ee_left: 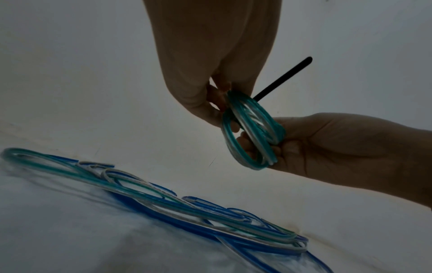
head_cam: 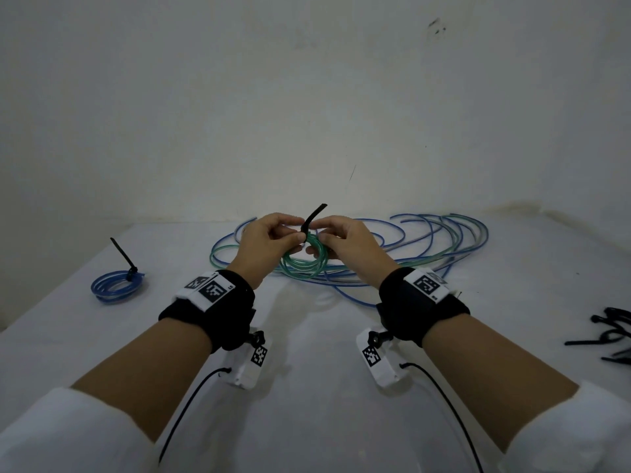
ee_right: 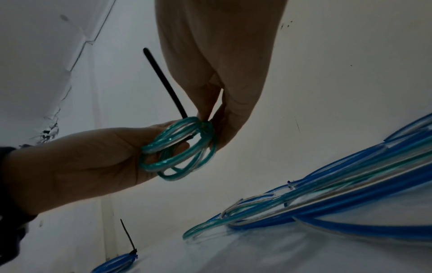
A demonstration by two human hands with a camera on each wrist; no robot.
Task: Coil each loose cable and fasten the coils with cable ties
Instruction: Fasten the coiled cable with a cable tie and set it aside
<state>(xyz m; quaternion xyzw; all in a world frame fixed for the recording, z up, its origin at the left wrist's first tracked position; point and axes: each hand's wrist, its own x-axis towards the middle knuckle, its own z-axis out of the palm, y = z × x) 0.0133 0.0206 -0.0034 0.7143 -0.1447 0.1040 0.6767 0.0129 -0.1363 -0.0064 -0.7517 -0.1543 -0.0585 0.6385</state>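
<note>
A small green cable coil is held up over the table between both hands. My left hand grips its left side, thumb and forefinger pinching at the foot of a black cable tie. That tie's tail sticks up and to the right. My right hand pinches the coil's top right. In the left wrist view the coil hangs below the left hand, with the tie tail behind. In the right wrist view the right hand pinches the coil beside the tie.
A blue coil with a black tie around it lies at the left of the white table. Several loose blue and green cables sprawl behind the hands. Spare black ties lie at the right edge. A wall stands close behind.
</note>
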